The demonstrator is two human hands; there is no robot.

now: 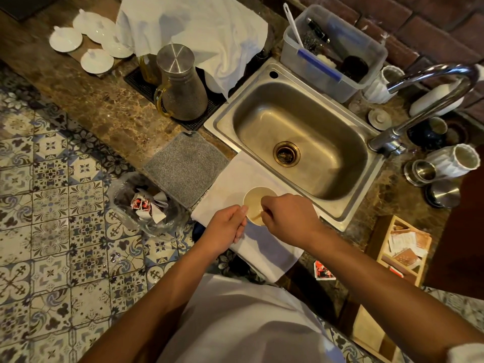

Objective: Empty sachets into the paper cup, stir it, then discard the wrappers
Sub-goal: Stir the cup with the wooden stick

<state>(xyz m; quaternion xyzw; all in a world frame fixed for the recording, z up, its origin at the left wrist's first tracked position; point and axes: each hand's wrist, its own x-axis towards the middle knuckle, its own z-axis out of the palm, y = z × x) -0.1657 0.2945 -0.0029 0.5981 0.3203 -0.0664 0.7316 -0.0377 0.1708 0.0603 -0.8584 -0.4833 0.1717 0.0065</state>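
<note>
Right hand (pixel 285 218): fingers were curled shut in a pinch over the near right part of the cup's mouth; a thin stirrer seemed to run down from them into the drink, but it was too blurred to be sure.
Left hand (pixel 229 226): fingers were closed around the left side of the cup, thumb near the rim, steadying it.
Paper cup (pixel 258 203): stood upright on a white cloth (pixel 262 247) at the front edge of the counter, just beside the near left corner of the sink; it held a light brown liquid.
Sink (pixel 301 132): a steel basin with an open drain, set into the brown marble counter (pixel 104 106), its tap (pixel 429 100) arching in from the right edge.
Red sachet (pixel 323 271): lay on the counter near its front edge, to the right of the white cloth, apart from the cup.
Wooden box (pixel 403 247): sat further right along the counter and held more packets.
Bin (pixel 146 205): stood on the patterned floor, just below the counter's front edge and left of the cup; it was lined with clear plastic and had red and white wrappers inside.
Grey mat (pixel 186 166): lay on the counter between the bin and the sink.
Steel jug (pixel 180 82): stood on a black mat toward the counter's back edge.
</note>
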